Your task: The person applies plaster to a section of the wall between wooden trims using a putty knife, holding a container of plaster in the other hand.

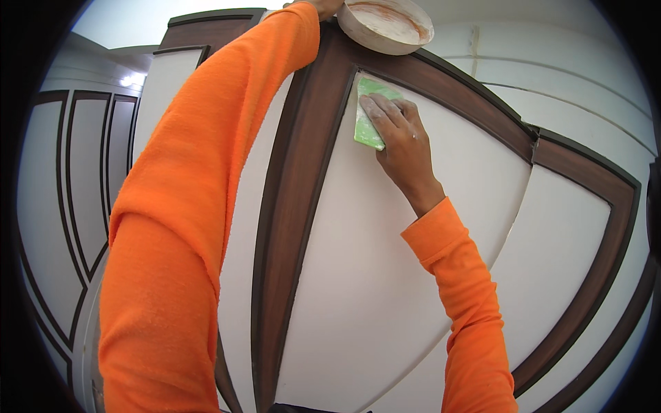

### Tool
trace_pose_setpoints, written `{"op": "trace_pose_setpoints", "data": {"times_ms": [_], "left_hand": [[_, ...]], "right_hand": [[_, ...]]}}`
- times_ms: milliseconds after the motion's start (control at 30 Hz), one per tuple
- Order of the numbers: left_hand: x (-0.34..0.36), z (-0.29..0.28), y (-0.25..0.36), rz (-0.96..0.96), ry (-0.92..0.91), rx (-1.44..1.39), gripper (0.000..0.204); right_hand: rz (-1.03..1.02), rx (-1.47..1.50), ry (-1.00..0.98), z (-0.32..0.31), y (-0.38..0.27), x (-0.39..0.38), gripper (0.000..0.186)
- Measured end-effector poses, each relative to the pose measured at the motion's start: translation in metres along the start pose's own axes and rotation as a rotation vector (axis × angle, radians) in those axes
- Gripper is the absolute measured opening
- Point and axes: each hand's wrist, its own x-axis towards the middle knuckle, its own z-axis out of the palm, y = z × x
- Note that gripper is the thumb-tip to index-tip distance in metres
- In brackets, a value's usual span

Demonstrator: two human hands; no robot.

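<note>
My right hand (pixel 401 141) is closed around a flat green putty spreader (pixel 368 138) and presses it against the white panel (pixel 385 234). The spreader sits in the panel's upper left corner, close to the brown trim. White smears cover the spreader and my fingers. At the top edge, my left hand (pixel 323 5) is partly cut off by the frame. It grips the left side of a round, shallow bowl (pixel 385 43), though its fingers are mostly hidden. Whitish residue with an orange-brown streak coats the bowl's inside.
Dark brown wooden trim (pixel 296 172) with black edges borders the panel. A step in the upper trim (pixel 533 138) meets a seam running down the white surface. More black-edged panels (pixel 89 172) stand at the far left. Pale wall (pixel 558 58) shows at the upper right.
</note>
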Motion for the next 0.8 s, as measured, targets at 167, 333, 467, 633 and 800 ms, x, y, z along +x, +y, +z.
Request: {"op": "trace_pose_setpoints", "data": {"times_ms": [167, 333, 467, 633, 800], "left_hand": [[-0.013, -0.004, 0.008, -0.040, -0.068, -0.093, 0.078], [-0.007, -0.002, 0.007, -0.001, -0.024, -0.021, 0.076], [-0.019, 0.002, 0.012, -0.001, -0.088, -0.032, 0.075], [0.005, 0.002, 0.001, 0.034, -0.065, -0.039, 0.074], [0.013, 0.005, -0.007, 0.042, -0.042, -0.027, 0.075]], "right_hand": [[-0.007, 0.002, 0.029, 0.007, 0.004, 0.003, 0.067], [0.000, 0.086, 0.024, 0.003, 0.006, 0.010, 0.064], [-0.025, 0.156, -0.072, -0.009, 0.022, 0.022, 0.054], [0.050, 0.200, -0.140, -0.011, 0.017, 0.028, 0.046], [0.047, 0.165, -0.115, -0.022, 0.009, 0.016, 0.054]]}}
